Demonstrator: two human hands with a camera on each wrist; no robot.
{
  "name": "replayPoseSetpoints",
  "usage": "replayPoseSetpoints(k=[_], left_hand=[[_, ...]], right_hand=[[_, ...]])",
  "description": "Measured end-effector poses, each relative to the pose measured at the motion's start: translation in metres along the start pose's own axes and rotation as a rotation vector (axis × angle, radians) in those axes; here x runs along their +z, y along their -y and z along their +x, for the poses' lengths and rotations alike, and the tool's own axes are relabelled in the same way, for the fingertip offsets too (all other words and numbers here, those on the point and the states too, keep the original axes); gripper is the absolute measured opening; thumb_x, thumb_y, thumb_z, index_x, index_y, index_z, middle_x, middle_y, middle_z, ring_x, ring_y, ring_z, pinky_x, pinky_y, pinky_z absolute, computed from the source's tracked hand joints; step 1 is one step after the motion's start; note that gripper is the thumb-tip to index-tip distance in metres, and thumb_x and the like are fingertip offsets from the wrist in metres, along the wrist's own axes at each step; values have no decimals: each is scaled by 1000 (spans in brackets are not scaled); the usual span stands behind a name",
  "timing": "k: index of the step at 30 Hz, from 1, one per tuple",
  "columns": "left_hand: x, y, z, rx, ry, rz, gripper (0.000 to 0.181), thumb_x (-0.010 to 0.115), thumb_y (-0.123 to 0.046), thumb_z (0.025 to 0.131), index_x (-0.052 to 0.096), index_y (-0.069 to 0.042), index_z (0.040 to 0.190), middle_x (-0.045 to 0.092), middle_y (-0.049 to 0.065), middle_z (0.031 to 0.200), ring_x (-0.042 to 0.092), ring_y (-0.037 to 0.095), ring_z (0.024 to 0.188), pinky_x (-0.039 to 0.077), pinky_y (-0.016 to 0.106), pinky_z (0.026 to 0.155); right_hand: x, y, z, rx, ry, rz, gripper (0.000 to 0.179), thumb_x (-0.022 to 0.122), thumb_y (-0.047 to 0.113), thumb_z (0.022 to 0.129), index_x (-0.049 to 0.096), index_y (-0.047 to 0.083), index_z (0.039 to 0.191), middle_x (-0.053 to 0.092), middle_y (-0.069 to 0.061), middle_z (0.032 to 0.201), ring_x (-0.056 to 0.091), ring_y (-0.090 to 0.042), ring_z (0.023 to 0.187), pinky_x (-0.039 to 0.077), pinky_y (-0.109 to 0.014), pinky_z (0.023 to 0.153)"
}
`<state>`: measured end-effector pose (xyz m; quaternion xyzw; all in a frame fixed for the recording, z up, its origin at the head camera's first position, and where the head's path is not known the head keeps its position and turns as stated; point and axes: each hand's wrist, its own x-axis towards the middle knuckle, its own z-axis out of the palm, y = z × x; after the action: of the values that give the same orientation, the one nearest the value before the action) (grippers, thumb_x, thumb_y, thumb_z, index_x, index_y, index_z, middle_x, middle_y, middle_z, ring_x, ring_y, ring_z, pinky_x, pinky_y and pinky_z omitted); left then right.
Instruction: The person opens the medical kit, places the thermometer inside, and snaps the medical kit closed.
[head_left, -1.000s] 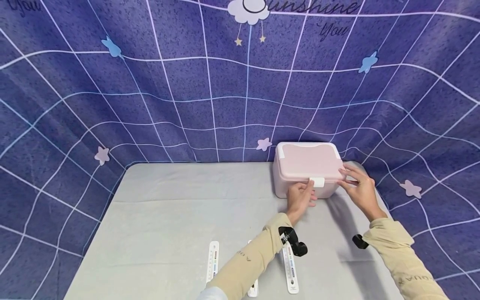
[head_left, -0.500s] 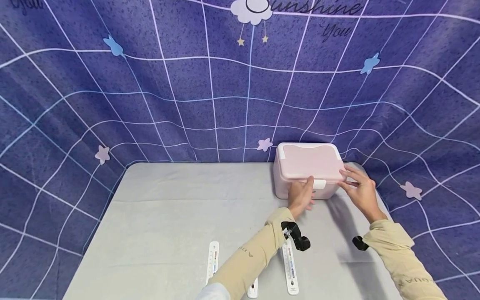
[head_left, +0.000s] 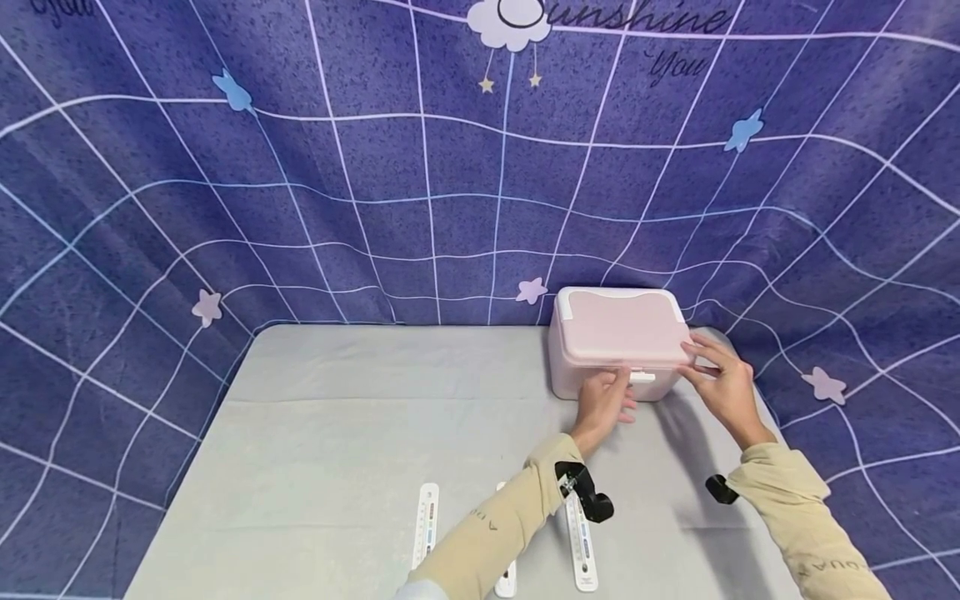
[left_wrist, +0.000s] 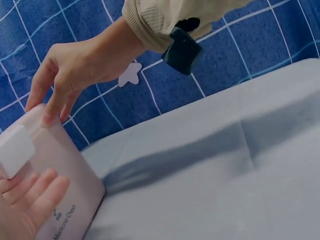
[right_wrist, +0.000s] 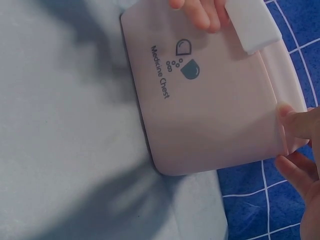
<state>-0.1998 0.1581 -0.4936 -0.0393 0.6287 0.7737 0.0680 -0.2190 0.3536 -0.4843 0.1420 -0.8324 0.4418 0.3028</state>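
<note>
A pink medicine chest stands at the back right of the table, its pale pink lid down. Its white front latch sticks outward from the front. My left hand is at the chest's front, thumb right at the latch. In the left wrist view its fingers extend loosely below the latch. My right hand grips the lid's front right corner; in the right wrist view the thumb lies at the lid seam and other fingers are round the side.
Several white thermometer strips lie near the front: one on the left, one partly under the left sleeve, one on the right. A blue grid-patterned curtain hangs behind the grey-covered table.
The latch has swung from flat against the chest's front to sticking outward. My left hand has shifted slightly, ending a little lower at the latch. My right hand has stayed at the corner.
</note>
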Motion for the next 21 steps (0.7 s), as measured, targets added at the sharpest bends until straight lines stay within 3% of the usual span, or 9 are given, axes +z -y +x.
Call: replayPoseSetpoints(k=[5, 8, 12, 17, 21], left_hand=[[1, 3, 0, 97, -80, -73, 18, 68, -16, 88, 62, 1, 91, 68, 23, 83, 66, 44, 73, 57, 43, 55], [2, 3, 2, 169, -135, -22, 14, 71, -11, 84, 64, 0, 89, 69, 14, 80, 69, 31, 67, 57, 35, 53], [2, 3, 2, 204, -186, 39, 9, 73, -10, 82, 68, -2, 86, 70, 6, 75, 66, 17, 56, 54, 26, 49], [1, 6, 3, 222, -218, 73, 7, 74, -9, 81, 71, -3, 83, 70, 7, 72, 67, 24, 57, 50, 20, 45], [-1, 8, 4, 293, -242, 148, 7, 76, -9, 79, 73, -3, 82, 71, 6, 76, 68, 17, 63, 51, 17, 52]], right_hand=[[0, 0, -1, 4, 2, 9, 41, 75, -23, 62, 66, -14, 101, 60, -29, 115, 56, -3, 109, 51, -19, 73], [0, 0, 0, 11, -4, 8, 41, 75, -23, 62, 67, -13, 102, 60, -28, 115, 56, -3, 109, 52, -19, 73], [0, 1, 1, 24, -8, 17, 41, 75, -22, 63, 67, -12, 102, 61, -27, 115, 57, -3, 108, 52, -19, 73], [1, 2, 1, 29, -10, 18, 41, 76, -21, 62, 67, -12, 102, 61, -26, 115, 57, -3, 107, 51, -18, 72], [1, 9, 1, 16, -17, 13, 41, 76, -22, 61, 67, -13, 101, 61, -28, 113, 58, -6, 107, 52, -21, 72]])
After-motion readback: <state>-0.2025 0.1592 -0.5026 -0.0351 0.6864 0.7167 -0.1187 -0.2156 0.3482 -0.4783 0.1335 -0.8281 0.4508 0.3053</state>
